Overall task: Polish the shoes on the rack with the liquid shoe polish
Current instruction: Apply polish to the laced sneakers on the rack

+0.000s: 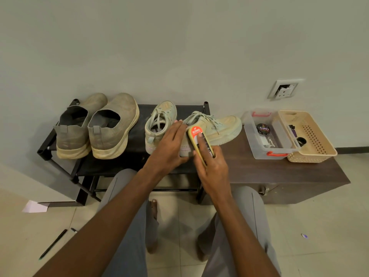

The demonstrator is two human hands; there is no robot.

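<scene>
So we're gripping the polish applicator (200,145) in our right hand (214,172), left hand (169,146) holding the pale green sneaker (217,127) steady on the rack (139,156). Next we're probably rubbing its side evenly; its partner (159,120) is waiting behind.

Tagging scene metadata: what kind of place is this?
Probably a home entryway or room corner: tiled floor, a low black shoe rack against a plain wall, and a wall socket beside a low wooden cabinet.
</scene>
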